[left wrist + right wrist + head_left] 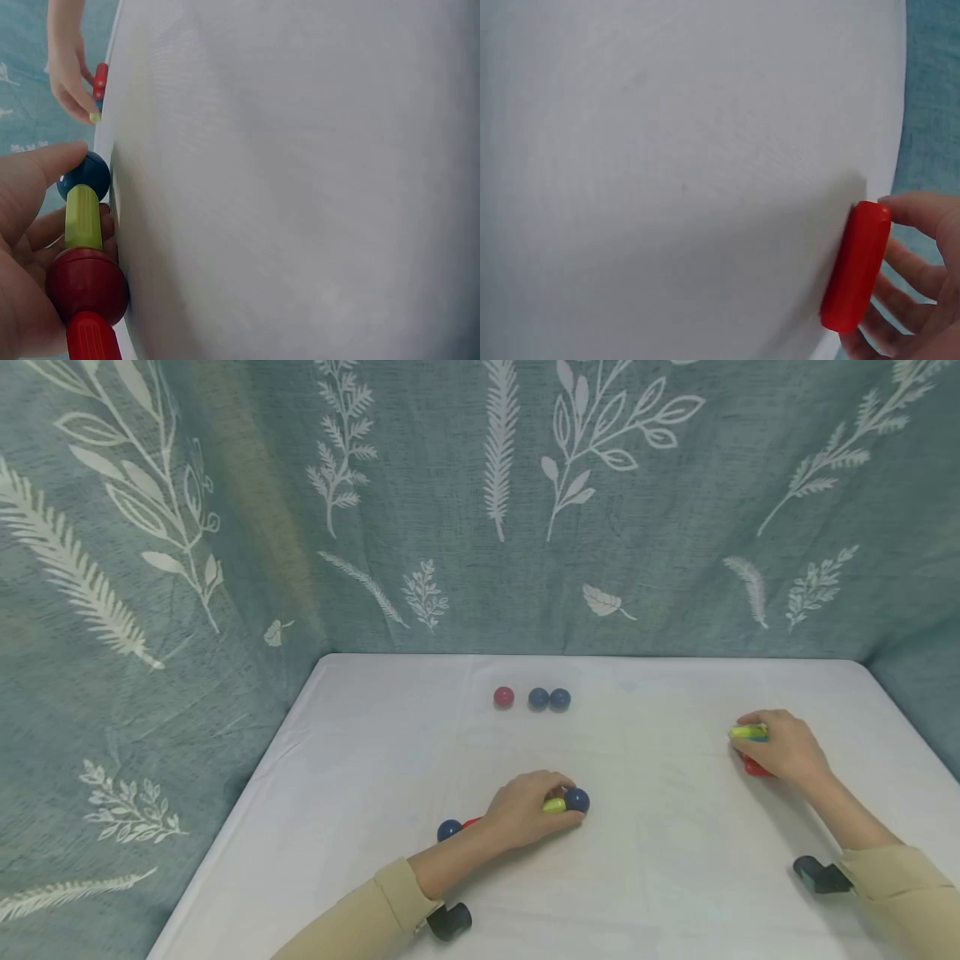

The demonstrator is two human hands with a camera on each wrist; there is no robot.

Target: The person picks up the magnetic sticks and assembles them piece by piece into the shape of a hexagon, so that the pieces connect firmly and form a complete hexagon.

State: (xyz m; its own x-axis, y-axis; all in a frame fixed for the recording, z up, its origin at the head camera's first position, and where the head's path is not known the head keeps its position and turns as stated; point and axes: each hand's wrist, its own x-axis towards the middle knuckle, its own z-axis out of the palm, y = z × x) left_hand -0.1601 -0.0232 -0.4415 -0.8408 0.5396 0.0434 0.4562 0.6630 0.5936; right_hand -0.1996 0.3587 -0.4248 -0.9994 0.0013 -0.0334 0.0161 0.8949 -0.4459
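Note:
My left hand (528, 810) grips a toy chain of balls and rods low over the white table. In the left wrist view, the thumb presses a blue ball (85, 178) at its end; a yellow-green rod (82, 217), a red ball (88, 286) and a red rod (93, 337) follow. Another blue ball (450, 831) shows behind the wrist. Far to the right, my right hand (783, 747) pinches a yellow-green rod (748, 732) between thumb and fingers. Beside it lie a blue rod (759, 739) and a red rod (857, 266), partly covered by the hand.
Toward the table's back stand a red ball (504, 697) and two blue balls (538, 698), side by side. White cloth covers the table (637, 877). A green-blue curtain (450, 485) with leaf prints hangs behind and along the sides.

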